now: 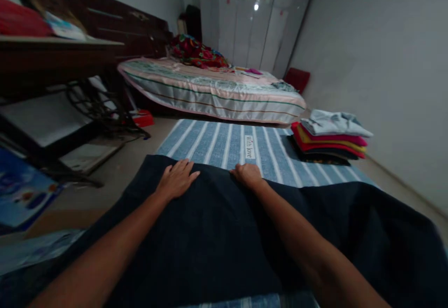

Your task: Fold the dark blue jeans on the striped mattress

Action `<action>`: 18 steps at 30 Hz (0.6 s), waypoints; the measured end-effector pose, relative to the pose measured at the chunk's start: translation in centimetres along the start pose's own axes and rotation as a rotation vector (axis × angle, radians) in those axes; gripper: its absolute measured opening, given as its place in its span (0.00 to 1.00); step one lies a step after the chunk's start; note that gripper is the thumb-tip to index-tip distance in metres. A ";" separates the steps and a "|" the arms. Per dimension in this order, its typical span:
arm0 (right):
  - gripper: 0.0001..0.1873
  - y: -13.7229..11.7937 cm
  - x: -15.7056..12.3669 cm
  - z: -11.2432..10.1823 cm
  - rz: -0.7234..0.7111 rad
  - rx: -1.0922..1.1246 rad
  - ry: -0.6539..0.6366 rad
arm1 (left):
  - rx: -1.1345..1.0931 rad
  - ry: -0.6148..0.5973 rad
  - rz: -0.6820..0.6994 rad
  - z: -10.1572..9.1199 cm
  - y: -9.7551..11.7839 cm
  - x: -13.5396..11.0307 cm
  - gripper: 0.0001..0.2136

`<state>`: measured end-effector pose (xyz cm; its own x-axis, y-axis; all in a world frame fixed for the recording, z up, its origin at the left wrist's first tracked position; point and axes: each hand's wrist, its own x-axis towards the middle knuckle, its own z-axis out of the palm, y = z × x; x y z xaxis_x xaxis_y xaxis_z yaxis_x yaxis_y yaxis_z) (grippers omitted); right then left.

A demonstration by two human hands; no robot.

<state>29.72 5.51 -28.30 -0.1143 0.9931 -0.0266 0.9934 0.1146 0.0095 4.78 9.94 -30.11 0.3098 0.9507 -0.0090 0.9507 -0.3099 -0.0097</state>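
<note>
A large dark cloth (217, 233) lies spread over a blue mat with white stripes (217, 142). My left hand (178, 177) rests on the cloth close to its far edge, fingers stretched out and lying flat. Farther right, my right hand (247, 174) is closed on the same far edge, with its fingers curled over the fabric. To the right the cloth rises in loose folds. Beyond my right hand the mat carries a "With love" label (248, 147).
A stack of folded clothes (331, 137) sits on the mat's right side. Behind it stands a bed (217, 88) with a red patterned blanket (199, 52). A table with an iron treadle frame (94, 100) is at left, a red box (143, 118) near it. A wall (395, 65) bounds the right.
</note>
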 end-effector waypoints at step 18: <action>0.05 4.3 -21.7 -0.2 -0.025 0.230 0.460 | -0.006 -0.049 0.201 -1.7 13.6 -1.8 0.29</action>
<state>36.50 -15.49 -27.46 -0.0799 0.9044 0.4191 0.9614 0.1810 -0.2074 17.14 4.04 -28.52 0.4924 0.8684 -0.0592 0.8700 -0.4931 0.0036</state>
